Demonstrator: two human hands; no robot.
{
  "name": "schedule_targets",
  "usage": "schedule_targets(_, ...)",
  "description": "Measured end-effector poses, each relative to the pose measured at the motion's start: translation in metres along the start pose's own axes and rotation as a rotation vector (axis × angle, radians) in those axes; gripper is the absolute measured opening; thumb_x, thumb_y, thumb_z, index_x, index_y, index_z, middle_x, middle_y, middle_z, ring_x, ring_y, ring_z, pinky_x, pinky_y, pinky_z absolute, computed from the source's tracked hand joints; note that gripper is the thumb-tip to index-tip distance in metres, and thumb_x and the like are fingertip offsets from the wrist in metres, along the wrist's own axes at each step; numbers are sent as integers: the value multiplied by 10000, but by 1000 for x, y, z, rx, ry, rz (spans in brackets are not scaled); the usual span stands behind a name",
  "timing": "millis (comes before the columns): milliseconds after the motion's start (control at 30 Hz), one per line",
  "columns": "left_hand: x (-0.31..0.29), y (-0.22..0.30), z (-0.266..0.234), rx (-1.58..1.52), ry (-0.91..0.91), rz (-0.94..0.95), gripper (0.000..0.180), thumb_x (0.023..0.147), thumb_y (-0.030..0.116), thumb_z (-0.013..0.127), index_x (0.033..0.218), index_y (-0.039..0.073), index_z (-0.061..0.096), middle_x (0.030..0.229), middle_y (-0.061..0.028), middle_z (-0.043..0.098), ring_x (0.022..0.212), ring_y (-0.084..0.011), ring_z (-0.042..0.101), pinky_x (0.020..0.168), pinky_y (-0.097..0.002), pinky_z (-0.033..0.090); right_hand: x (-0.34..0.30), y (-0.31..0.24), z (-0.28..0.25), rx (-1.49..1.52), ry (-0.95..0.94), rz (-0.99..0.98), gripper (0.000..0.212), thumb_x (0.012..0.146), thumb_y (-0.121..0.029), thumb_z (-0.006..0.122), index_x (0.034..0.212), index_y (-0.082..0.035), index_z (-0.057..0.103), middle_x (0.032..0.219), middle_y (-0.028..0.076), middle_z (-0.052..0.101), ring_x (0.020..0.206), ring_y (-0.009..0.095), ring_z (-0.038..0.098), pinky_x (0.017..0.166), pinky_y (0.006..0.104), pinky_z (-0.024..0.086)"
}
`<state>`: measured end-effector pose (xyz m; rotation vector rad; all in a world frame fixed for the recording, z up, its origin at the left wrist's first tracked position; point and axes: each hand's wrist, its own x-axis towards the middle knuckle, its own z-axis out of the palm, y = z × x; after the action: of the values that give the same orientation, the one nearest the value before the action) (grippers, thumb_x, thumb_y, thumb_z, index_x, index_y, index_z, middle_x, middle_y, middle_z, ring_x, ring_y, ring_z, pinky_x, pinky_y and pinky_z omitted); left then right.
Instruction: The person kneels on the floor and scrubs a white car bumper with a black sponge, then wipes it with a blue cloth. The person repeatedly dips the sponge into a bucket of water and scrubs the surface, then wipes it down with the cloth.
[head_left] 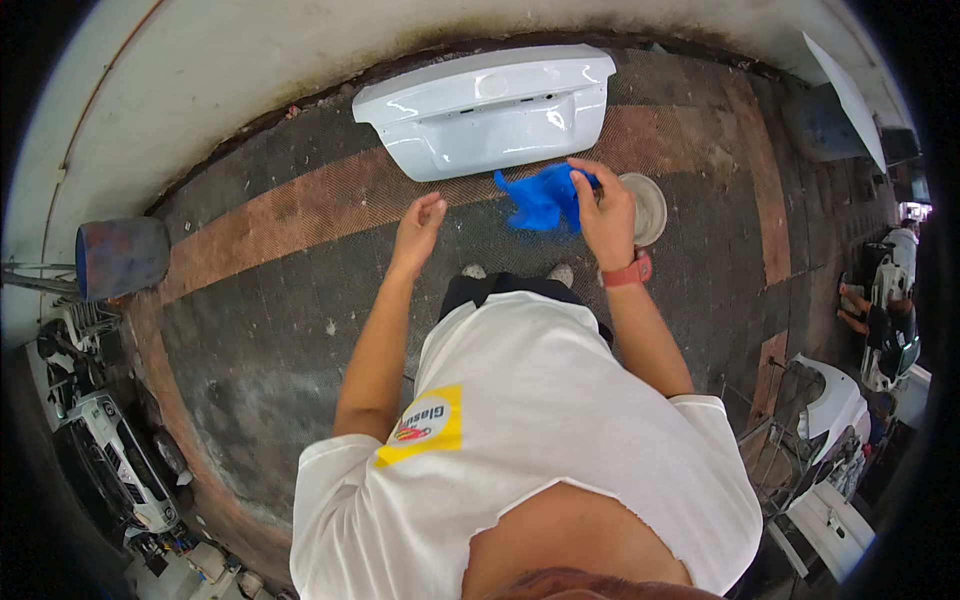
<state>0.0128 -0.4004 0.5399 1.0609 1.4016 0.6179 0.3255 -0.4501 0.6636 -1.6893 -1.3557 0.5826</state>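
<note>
My right hand (607, 215), with a red band on its wrist, pinches a crumpled bright blue cloth (545, 200) between thumb and fingers. The cloth hangs to the left of that hand, in the air in front of a white car trunk lid (490, 115). Loosely curled and with nothing visible in it, my left hand (418, 232) is held up to the left of the cloth, apart from it. The glossy trunk lid lies beyond both hands, near the wall. Just right of my right hand is a round, pale, shallow basin (650, 208), partly covered by the hand.
Dark floor tiles (290, 330) with reddish bands surround my feet. A dark blue barrel (125, 258) lies at the left. White car body panels (835, 410) on stands are at the right, and a white bumper (130, 460) is at the lower left. Another person (885, 310) is at the far right.
</note>
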Motion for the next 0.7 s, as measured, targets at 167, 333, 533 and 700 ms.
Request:
schedule_targets(167, -11, 32, 72, 427, -58, 382, 940, 811, 369, 939, 1557, 31, 476, 1482, -217, 580, 1418, -372, 531, 1201, -491, 427, -2, -13, -35, 0, -75, -40, 171, 977, -126, 700, 1081, -19, 783, 1031, 193, 781, 921, 355, 762, 819, 414, 589)
schedule_targets(333, -14, 71, 177, 417, -189, 733, 1134, 654, 229, 1017, 1606, 91, 416, 1627, -208, 460, 1573, -394, 332, 1285, -520, 308, -21, -27, -92, 147, -129, -209, 152, 966, -104, 708, 1075, -23, 777, 1057, 177, 782, 975, 351, 751, 875, 399, 581)
schedule_targets(533, -15, 143, 232, 516, -659, 144, 754, 744, 174, 938, 1416, 70, 611, 1436, -188, 638, 1405, -339, 551, 1185, -490, 412, -29, 86, -200, 426, 103, 134, 248, 1057, -221, 666, 1222, -49, 737, 1198, 103, 773, 1056, 235, 729, 920, 413, 577)
schedule_targets(700, -65, 166, 283, 924, -449, 787, 657, 765, 239, 927, 1329, 68, 637, 1462, -185, 591, 1388, -394, 541, 1116, -504, 462, -80, 159, -184, 608, -20, 764, 717, 1073, -604, 535, 1562, -84, 480, 1523, 155, 543, 1248, 299, 628, 1019, 558, 547)
